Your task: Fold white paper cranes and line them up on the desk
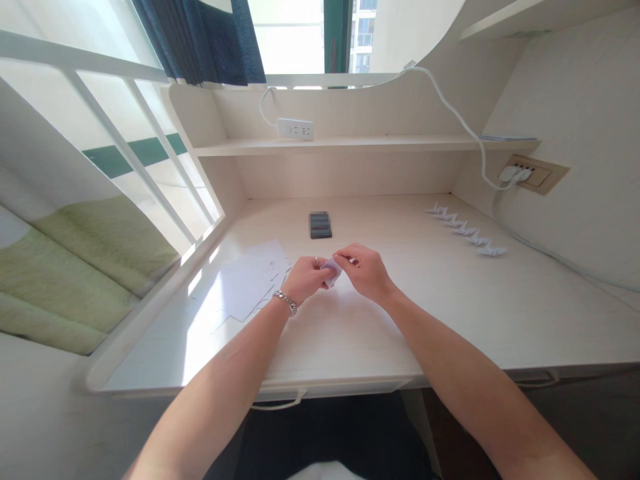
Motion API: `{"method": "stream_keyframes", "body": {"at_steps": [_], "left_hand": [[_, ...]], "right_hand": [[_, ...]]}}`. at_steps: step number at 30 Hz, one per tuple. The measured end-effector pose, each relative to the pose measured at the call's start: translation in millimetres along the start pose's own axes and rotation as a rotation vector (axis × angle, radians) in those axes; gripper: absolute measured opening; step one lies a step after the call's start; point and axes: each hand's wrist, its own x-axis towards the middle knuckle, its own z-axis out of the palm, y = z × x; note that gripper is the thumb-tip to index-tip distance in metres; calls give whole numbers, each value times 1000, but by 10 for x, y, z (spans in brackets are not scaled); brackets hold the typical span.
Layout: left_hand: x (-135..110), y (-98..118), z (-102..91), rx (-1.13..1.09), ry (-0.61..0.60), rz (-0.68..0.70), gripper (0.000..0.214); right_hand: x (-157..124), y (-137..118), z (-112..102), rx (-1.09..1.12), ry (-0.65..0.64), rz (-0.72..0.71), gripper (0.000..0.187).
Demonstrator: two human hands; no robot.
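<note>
A small folded piece of white paper (331,270) is held just above the middle of the desk. My left hand (306,279), with a ring and a chain bracelet at the wrist, grips it from the left, thumb laid across it. From the right, my right hand (366,269) pinches the paper's upper corner between thumb and forefinger. Its folds are too small to make out, and my fingers cover part of it. Loose white paper sheets (245,283) lie left of my left hand, partly in sunlight.
Several folded white paper cranes (465,230) stand in a slanting row at the desk's right. A dark, blurred-out device (320,225) lies beyond my hands. A power strip (295,129) rests on the shelf (350,145); a white cable (455,117) runs to the wall socket (543,175).
</note>
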Motion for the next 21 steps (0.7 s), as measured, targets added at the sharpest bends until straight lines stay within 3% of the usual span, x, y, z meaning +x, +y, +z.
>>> {"method": "stream_keyframes", "body": {"at_steps": [14,21], "left_hand": [[20,-16,-13,-50,25,-22,15],[21,-2,0,-115,90,45,18]], "right_hand": [[9,9,-16,19,17,-20,26],[14,9,-17,114,-3,-33,13]]}}
